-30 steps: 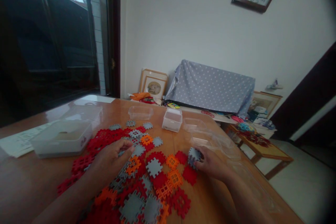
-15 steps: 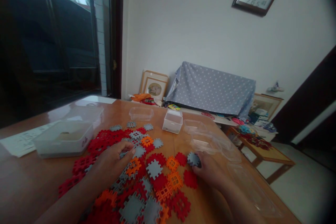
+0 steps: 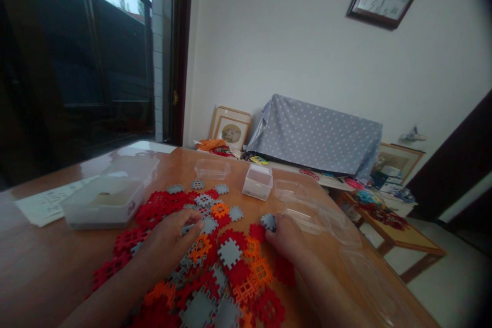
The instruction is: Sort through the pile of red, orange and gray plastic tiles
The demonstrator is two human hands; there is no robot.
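Note:
Interlocking plastic tiles, square with notched edges, lie in a loose heap of red, orange and grey on the table. My left hand is over the left of the heap, its fingers curled toward the thumb. Grey shows between its thumb and forefinger, apparently an interlocking tile, largely covered by the fingers. At the heap's right side, my right hand pinches a grey interlocking tile, just above a red tile. A grey tile lies flat between the two hands.
A clear plastic box stands on the left beside a printed sheet. Behind the heap are a shallow clear tray and a small clear box. Clear trays and lids line the right edge.
My right hand has moved left with the grey tile, closer to the heap's red tiles. My left hand stays about where it was over the heap. The whole view has shifted slightly.

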